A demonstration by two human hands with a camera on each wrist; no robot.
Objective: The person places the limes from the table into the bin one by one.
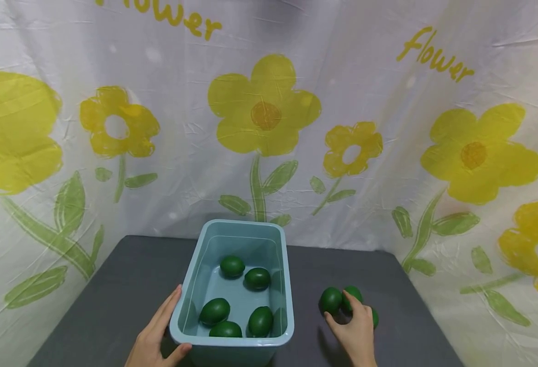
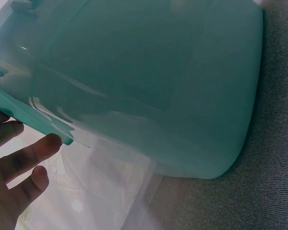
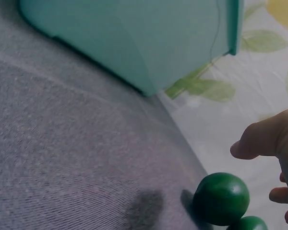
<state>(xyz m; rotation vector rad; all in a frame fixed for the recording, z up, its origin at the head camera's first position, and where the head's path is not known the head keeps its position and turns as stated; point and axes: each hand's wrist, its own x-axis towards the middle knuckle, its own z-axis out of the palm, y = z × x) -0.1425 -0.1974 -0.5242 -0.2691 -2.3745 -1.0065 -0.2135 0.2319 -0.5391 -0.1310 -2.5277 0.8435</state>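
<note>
A light blue-green plastic bin [image 1: 232, 340] holds several dark green, lime-like fruits [image 1: 260, 321] on its floor. My left hand [image 1: 156, 331] is at the bin's near left corner, thumb by the front rim and fingers along the left side. In the left wrist view those fingers [image 2: 29, 155] look extended beside the rim. To the right of the bin, three more green fruits [image 1: 330, 300] lie clustered on the table. Over them reaches my right hand [image 1: 356, 326], thumb and fingers spread apart. The right wrist view shows a gap between its thumb and the nearest fruit [image 3: 221, 199].
A dark grey table surface [image 1: 158, 270] lies under everything. White sheeting with painted yellow flowers [image 1: 264, 112] hangs behind and on both sides, meeting the table's edges. The bin's tall side wall [image 3: 134, 38] stands left of the loose fruits.
</note>
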